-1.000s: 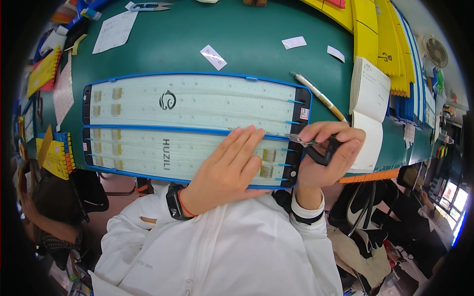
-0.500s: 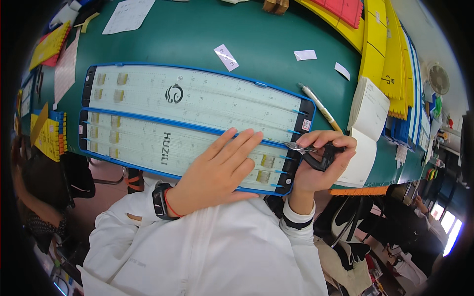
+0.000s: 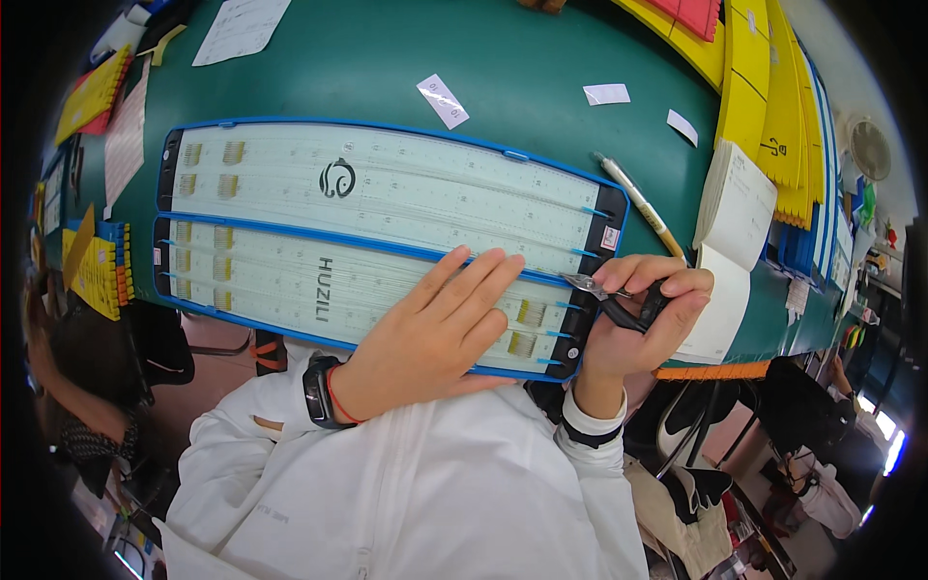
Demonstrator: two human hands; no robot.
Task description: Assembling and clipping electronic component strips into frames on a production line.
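A long blue-edged case (image 3: 290, 227) lies opened flat before me, its two pale panels strung lengthwise with thin lines. Small hook-like bundles (image 3: 224, 238) sit in rows at its left end, with similar bundles (image 3: 527, 329) near the right end. Bright blue tips (image 3: 586, 253) stick out beside the black end strip. My left hand (image 3: 435, 319) rests palm down across the lower panel, fingers stretched out. In my right hand (image 3: 643, 314) are small nippers with black handles (image 3: 619, 314); their metal jaws (image 3: 583, 283) point left, over the case's right end at the middle seam.
A pen (image 3: 640, 205) and an open notebook (image 3: 725, 261) lie right of the case on the green table (image 3: 387, 58). White paper slips (image 3: 443, 101) are scattered beyond it. Yellow boards (image 3: 744, 87) stack at the far right. Other people sit at both sides.
The view has shifted slightly. Both hands keep nearly the same places on the case, and the nippers remain in my right hand with their handles at a slightly different angle.
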